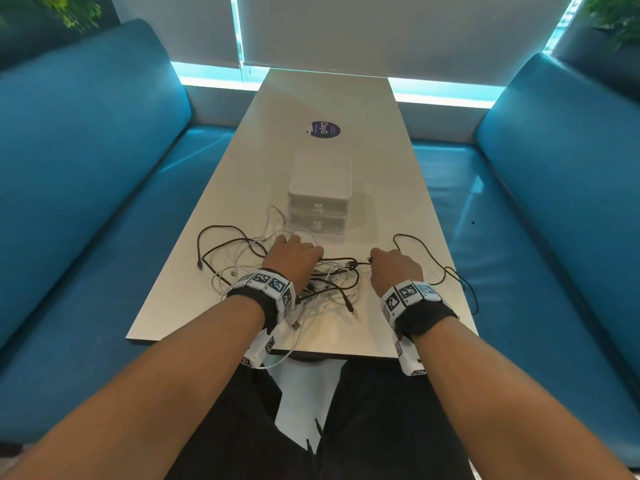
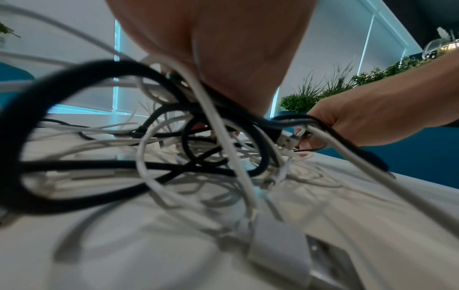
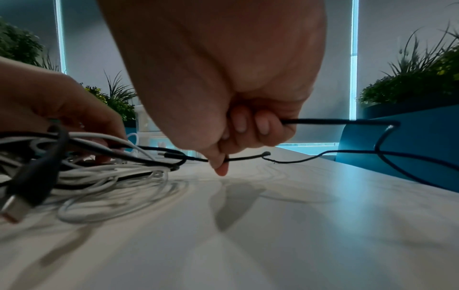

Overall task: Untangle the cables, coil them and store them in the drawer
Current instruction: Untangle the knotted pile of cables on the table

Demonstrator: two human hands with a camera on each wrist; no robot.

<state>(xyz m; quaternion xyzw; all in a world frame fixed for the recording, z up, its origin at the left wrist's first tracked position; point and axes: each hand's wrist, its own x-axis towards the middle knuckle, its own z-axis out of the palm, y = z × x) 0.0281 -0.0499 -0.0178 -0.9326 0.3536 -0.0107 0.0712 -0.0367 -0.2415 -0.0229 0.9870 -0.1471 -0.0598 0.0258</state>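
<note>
Cables (image 1: pixel 332 285) lie tangled at the frame's lower middle. Left hand (image 1: pixel 294 259) presses them down; right hand (image 1: pixel 394 270) pinches a black cable (image 3: pixel 335 121). Pull slowly sideways, so no knot tightens.

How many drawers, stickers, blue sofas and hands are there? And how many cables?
Drawers: 2
Sticker: 1
Blue sofas: 2
Hands: 2, left hand and right hand
Cables: black and white, too tangled to count
Total: 7, cables left out
</note>
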